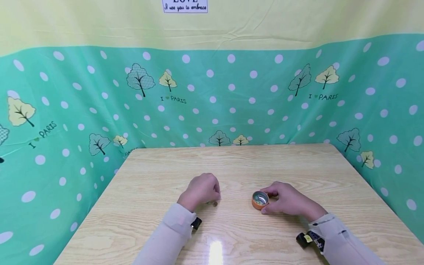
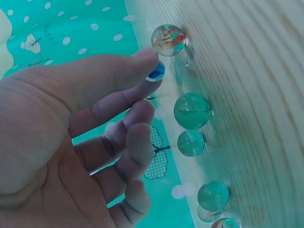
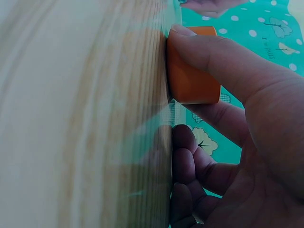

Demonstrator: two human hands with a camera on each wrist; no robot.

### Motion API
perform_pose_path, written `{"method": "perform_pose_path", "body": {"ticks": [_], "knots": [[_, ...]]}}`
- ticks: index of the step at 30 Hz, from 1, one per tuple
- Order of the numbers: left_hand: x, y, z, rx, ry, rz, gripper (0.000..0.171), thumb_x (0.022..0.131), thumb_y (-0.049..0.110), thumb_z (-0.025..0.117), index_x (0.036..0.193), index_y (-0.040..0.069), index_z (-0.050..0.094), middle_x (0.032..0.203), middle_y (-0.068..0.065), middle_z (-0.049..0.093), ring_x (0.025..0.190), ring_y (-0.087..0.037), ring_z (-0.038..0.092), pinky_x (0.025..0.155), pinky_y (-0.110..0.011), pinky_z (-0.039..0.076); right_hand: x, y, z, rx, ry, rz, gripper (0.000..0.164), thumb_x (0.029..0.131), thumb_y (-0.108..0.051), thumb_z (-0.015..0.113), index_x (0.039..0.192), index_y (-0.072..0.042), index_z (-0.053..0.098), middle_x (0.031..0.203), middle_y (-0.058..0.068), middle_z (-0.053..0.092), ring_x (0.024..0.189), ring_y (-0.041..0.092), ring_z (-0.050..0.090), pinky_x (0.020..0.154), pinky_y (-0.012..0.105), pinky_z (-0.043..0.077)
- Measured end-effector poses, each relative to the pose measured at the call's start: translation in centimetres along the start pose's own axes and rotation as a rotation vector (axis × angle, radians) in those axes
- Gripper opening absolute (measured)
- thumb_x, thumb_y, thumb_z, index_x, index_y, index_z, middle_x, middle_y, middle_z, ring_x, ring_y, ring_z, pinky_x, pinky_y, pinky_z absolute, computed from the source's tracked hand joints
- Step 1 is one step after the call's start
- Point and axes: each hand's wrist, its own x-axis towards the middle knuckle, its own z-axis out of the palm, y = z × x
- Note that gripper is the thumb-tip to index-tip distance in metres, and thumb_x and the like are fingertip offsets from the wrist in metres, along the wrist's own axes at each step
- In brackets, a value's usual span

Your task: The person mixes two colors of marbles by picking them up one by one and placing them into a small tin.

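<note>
One orange tin (image 3: 194,78), greenish glints (image 1: 259,201) within, marbles (image 2: 192,111) outside

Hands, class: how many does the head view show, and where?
2: the left hand near the middle, pinching a blue marble; the right hand farther right, gripping the tin.

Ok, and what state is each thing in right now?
Left hand, pinching the blue marble.
Right hand, gripping the orange container.
Blue marble, pinched, partly hidden.
Orange container, upright, open at the top; greenish contents too small to identify.
Orange-streaked marble, resting on the table, not held.
Greenish marbles, loose on the table.
Backdrop cloth, hanging, creased.
</note>
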Motion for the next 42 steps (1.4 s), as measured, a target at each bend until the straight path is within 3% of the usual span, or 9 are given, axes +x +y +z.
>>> {"method": "perform_pose_path", "body": {"ticks": [10,28,42], "knots": [[0.2,0.1,0.5,0.023,0.007,0.026,0.018,0.083,0.015,0.081,0.071,0.026,0.073,0.083,0.012,0.066,0.074,-0.007,0.055,0.066,-0.028,0.048,-0.1,-0.2,-0.1,0.000,-0.001,0.001,0.060,0.074,-0.042,0.093,0.126,-0.020,0.074,0.102,-0.006,0.066,0.098,0.016,0.060,0.085,0.032,0.050],[0.3,0.3,0.6,0.052,-0.009,0.008,0.022,0.082,0.027,0.088,0.068,0.029,0.071,0.074,0.018,0.064,0.068,-0.006,0.054,0.068,-0.030,0.049,0.2,0.4,0.1,0.002,-0.004,-0.006,0.060,0.073,-0.043,0.093,0.126,-0.021,0.074,0.103,-0.007,0.067,0.098,0.014,0.060,0.087,0.034,0.050],[1.0,2.5,-0.6,0.070,0.029,0.057,0.007,0.085,0.028,0.085,0.081,0.025,0.079,0.090,0.011,0.072,0.078,-0.006,0.059,0.069,-0.029,0.051,0.2,0.3,0.0,-0.002,-0.010,-0.016,0.057,0.074,-0.043,0.093,0.124,-0.023,0.075,0.104,-0.007,0.067,0.098,0.014,0.060,0.086,0.033,0.050]]}}
